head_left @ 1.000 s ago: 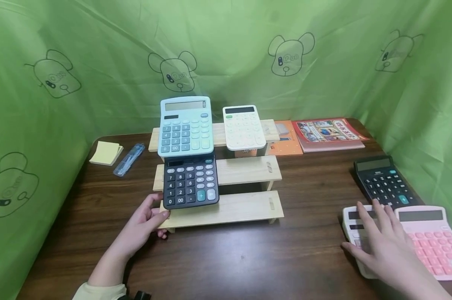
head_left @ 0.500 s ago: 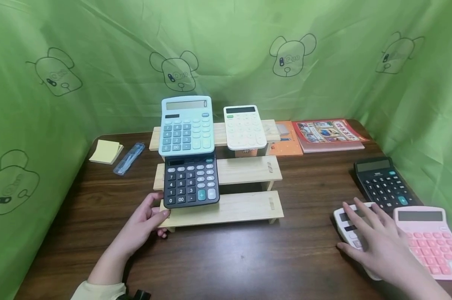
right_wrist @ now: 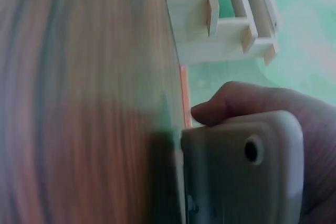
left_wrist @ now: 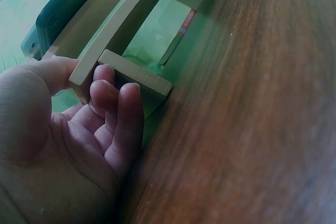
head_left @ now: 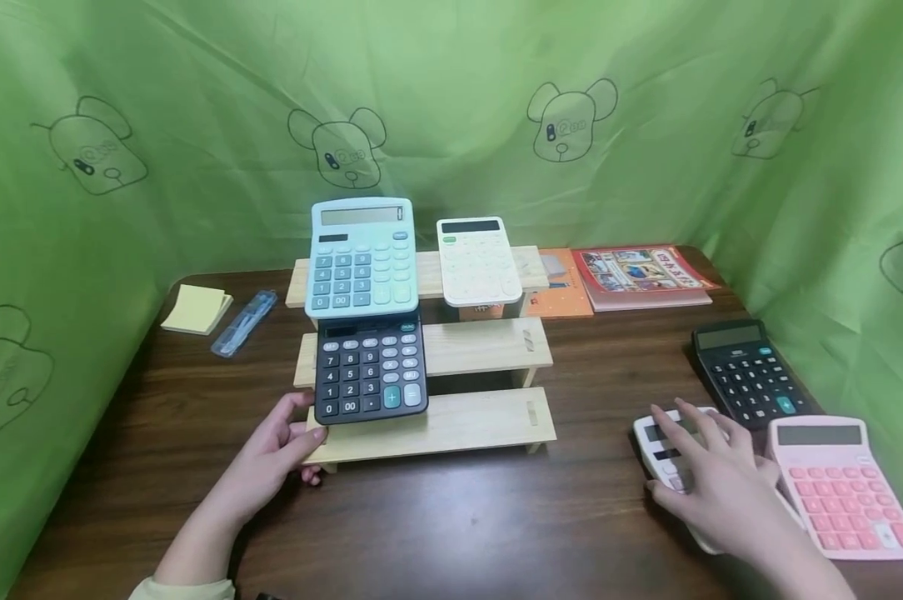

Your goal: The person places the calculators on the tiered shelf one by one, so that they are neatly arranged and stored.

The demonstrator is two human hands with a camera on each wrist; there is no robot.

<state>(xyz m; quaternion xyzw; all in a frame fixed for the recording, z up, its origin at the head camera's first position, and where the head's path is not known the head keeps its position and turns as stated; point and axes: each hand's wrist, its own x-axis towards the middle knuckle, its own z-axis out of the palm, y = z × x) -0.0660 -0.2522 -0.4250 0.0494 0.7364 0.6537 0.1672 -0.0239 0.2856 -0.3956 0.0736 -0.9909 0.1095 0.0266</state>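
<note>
My left hand [head_left: 267, 450] grips the left end of a stepped wooden display stand [head_left: 481, 421]. Its thumb lies on top of the lowest step, and in the left wrist view the fingers [left_wrist: 128, 114] curl beneath, by the leg. Over the left half of the stand lean a light blue calculator [head_left: 361, 258] and a black calculator [head_left: 369, 367]. A white calculator [head_left: 480, 260] rests on the top step. At the right, my right hand [head_left: 721, 492] holds a second white calculator [head_left: 665, 450] low at the table, thumb at its left edge; much of it is hidden.
A pink calculator [head_left: 845, 492] and another black calculator [head_left: 747, 375] lie by my right hand. Books [head_left: 642, 275] and an orange booklet [head_left: 567, 283] are at the back right. Sticky notes [head_left: 197, 308] and a clear blue case [head_left: 243, 323] lie left.
My right hand has slid leftward with the white calculator, which has turned and come away from the pink one. My left hand keeps its hold. The head view has shifted slightly.
</note>
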